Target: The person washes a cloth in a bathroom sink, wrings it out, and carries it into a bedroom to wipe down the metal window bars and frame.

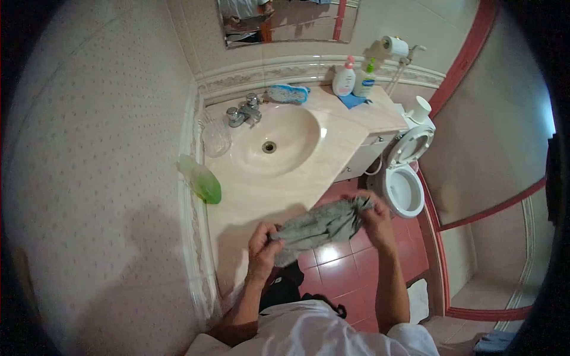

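Note:
A grey cloth (320,226) is stretched between my two hands, in front of the counter's near edge and over the floor. My left hand (263,246) pinches its left end, close to the counter top. At the other end, my right hand (374,216) grips a bunched corner, slightly higher in the view. The cloth sags a little and shows creases. Beyond it is the sink basin (291,133), with a metal faucet (244,111) at its back left.
On the counter (237,199) stand a green liquid bottle (205,183), a clear glass dish (215,136), a blue-edged scrubber (288,93), a pink-topped pump bottle (344,80) and a green-topped pump bottle (364,83) by a blue cloth (352,102). A toilet (405,190) stands right, lid raised.

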Motion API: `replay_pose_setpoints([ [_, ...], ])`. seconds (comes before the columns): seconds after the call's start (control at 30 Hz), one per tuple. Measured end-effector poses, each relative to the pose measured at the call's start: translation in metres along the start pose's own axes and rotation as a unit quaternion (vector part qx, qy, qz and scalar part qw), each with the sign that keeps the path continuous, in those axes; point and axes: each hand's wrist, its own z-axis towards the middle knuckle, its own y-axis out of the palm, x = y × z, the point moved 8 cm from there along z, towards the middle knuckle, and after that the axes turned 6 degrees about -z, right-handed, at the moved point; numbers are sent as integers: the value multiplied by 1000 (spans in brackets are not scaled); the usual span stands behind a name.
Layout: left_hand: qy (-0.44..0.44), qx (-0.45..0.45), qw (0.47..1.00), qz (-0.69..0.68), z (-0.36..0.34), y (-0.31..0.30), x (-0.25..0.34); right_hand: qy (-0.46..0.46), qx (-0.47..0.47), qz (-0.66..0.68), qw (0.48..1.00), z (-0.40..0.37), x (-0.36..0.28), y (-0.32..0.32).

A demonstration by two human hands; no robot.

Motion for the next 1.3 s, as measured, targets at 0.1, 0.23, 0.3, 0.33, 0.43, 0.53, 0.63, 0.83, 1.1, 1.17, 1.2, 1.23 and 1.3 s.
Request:
replay_pose_setpoints([
  [0.1,81,35,993,-73,68,-17,34,-3,-7,108,994,85,-23,-3],
  [0.23,136,79,987,22,143,-13,51,-66,-3,55,996,190,-20,-4],
  [0.3,182,91,978,52,187,-19,47,-62,-66,163,982,246,-10,5],
  [0.33,252,114,948,156,207,-21,57,-51,-66,127,988,273,-7,13],
  [0.43,237,129,885,379,249,-28,42,-97,-81,-174,977,347,31,28],
  [0.53,98,198,810,543,274,-46,0,-25,-90,-292,952,391,44,47],
  [0.63,-11,94,817,569,314,-38,-91,-92,-183,-310,928,454,48,115],
  [0.83,-165,50,742,648,375,-14,-176,-248,-251,-489,798,525,50,246],
  [1.1,-91,147,725,667,384,-46,-197,-311,-314,-533,721,531,48,275],
  [1.17,-74,185,749,631,388,-62,-200,-315,-334,-525,717,529,42,272],
  [1.2,13,271,841,468,386,-77,-196,-314,-337,-526,715,529,42,272],
  [1.23,101,344,890,282,385,-83,-166,-309,-345,-535,707,529,45,273],
  [1.3,37,401,904,143,383,-83,-167,-298,-355,-543,701,530,48,270],
])
